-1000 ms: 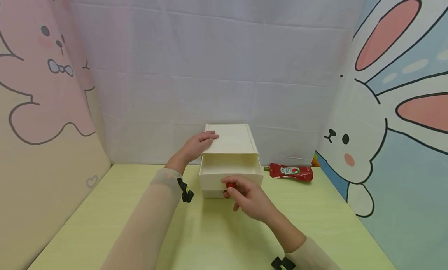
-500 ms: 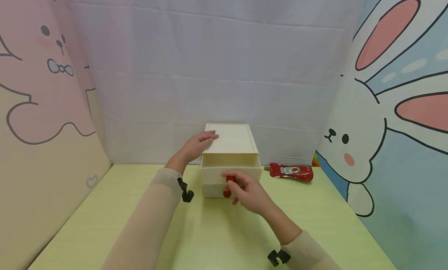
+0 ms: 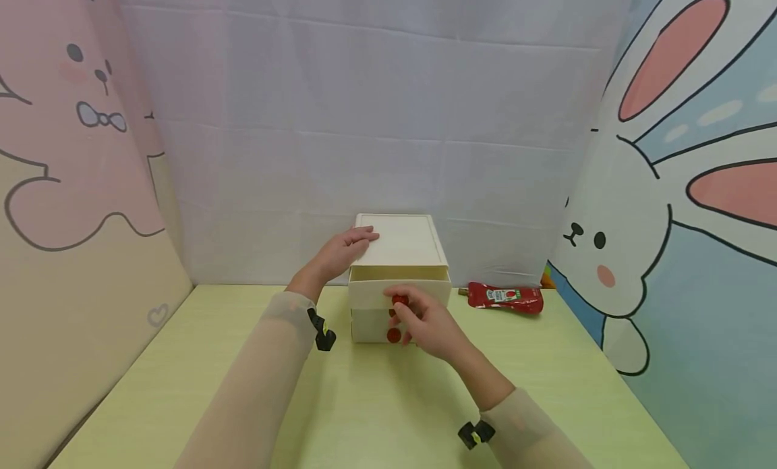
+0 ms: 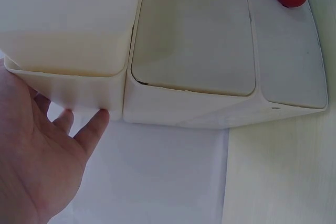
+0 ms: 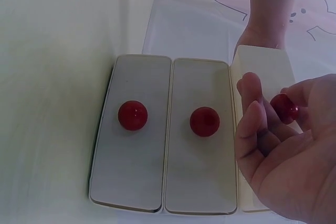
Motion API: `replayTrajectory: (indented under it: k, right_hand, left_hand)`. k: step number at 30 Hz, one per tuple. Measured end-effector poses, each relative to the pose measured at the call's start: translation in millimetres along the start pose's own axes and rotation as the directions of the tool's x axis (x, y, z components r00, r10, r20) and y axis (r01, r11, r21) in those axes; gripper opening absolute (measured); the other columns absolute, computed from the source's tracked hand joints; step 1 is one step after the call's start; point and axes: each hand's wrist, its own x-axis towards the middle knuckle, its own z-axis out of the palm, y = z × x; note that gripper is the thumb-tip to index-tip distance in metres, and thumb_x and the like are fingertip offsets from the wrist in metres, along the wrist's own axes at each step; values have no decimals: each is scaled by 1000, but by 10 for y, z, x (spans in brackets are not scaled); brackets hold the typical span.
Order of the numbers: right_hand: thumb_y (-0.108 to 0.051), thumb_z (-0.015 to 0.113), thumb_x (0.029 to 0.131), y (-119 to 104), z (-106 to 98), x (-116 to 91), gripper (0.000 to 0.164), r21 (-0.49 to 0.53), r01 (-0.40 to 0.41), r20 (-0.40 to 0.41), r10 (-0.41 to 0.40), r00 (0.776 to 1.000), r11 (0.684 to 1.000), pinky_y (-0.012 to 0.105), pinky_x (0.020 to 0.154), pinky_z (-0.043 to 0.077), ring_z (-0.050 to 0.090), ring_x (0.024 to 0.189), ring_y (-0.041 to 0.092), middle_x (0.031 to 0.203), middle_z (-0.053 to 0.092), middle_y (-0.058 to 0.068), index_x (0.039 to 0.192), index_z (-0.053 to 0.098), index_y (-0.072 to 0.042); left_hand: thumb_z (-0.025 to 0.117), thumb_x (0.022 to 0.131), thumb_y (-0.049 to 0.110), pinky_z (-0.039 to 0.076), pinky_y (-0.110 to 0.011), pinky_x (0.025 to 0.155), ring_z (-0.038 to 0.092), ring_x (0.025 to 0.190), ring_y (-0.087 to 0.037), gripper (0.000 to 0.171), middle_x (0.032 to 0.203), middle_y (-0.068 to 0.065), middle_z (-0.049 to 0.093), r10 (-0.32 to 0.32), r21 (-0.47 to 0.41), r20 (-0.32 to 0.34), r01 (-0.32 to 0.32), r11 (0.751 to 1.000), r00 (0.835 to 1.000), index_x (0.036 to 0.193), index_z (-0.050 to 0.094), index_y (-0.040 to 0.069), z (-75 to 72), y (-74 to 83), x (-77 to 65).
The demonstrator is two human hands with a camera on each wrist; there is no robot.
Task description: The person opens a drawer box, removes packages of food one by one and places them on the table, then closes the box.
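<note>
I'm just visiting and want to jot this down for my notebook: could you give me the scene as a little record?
Furniture: white cabinet with three stacked drawers
Top drawer: partly open; contents, if any, cannot be seen
Middle drawer: shut
Bottom drawer: shut
Knobs: one round red knob per drawer
Right hand: pinches the top knob
Left hand: rests at the cabinet's upper left edge
Also there: red pouch, lying right of the cabinet
Surface: pale yellow-green table
</note>
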Motion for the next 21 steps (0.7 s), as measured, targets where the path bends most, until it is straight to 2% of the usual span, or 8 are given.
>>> replayTrajectory:
  k: [2, 5, 9, 12, 16, 19, 21]
  right_hand:
    - [-19, 56, 115, 13, -5, 24, 33, -1, -5, -1, 5, 1000, 1000, 48, 70, 67, 75, 87, 33, 108, 71, 11, 146, 66, -23]
    - [-19, 56, 115, 21, -12, 55, 33, 4, -12, -9, 12, 1000, 1000, 50, 68, 66, 75, 86, 34, 107, 71, 12, 146, 66, -23]
    - [-20, 56, 115, 18, -21, 88, 33, 4, -14, -18, 14, 1000, 1000, 55, 68, 66, 74, 82, 23, 106, 71, 12, 146, 66, -22]
    - [-22, 55, 116, 23, -28, 117, 33, -4, -20, -17, 20, 1000, 1000, 46, 60, 64, 73, 74, 21, 102, 72, 13, 147, 66, -22]
    - [-24, 55, 116, 28, -33, 155, 33, -3, -24, -14, 24, 1000, 1000, 32, 52, 54, 73, 68, 34, 97, 74, 16, 148, 65, -22]
    - [-24, 55, 116, 27, -38, 178, 33, -7, -22, -13, 22, 1000, 1000, 33, 52, 54, 72, 68, 40, 96, 75, 17, 148, 65, -21]
    - [-24, 55, 116, 17, -40, 188, 33, -15, -25, -12, 25, 1000, 1000, 37, 53, 56, 71, 65, 37, 95, 75, 16, 147, 65, -21]
  left_hand:
    - [43, 119, 33, 17, -64, 137, 12, 173, -31, 48, 182, -1, 31, -1, -1, 0, 1, 1000, 1000, 162, 57, 16, 1, 4, -1]
    - [43, 119, 33, 18, -64, 137, 13, 173, -31, 48, 182, 0, 32, 2, -3, -1, -2, 1000, 1000, 162, 57, 16, 3, 4, 1]
    - [44, 119, 33, 17, -64, 138, 12, 173, -29, 48, 182, 0, 32, 3, -8, -1, -3, 1000, 1000, 161, 58, 16, 6, 0, 1]
    - [44, 119, 33, 17, -64, 138, 12, 173, -29, 48, 182, 0, 32, 3, -9, -1, -3, 1000, 1000, 162, 58, 16, 8, -4, 3]
    - [43, 119, 33, 17, -64, 137, 11, 173, -31, 49, 182, -1, 31, 7, -9, 2, -7, 1000, 1000, 162, 56, 16, 9, -14, 9]
    - [43, 119, 33, 17, -64, 137, 12, 173, -31, 49, 182, -2, 31, 9, -8, 2, -9, 1000, 1000, 162, 56, 15, 8, -20, 10]
    - [43, 119, 32, 18, -64, 137, 13, 173, -31, 49, 182, -2, 32, 12, -5, 1, -12, 1000, 1000, 162, 56, 15, 5, -20, 8]
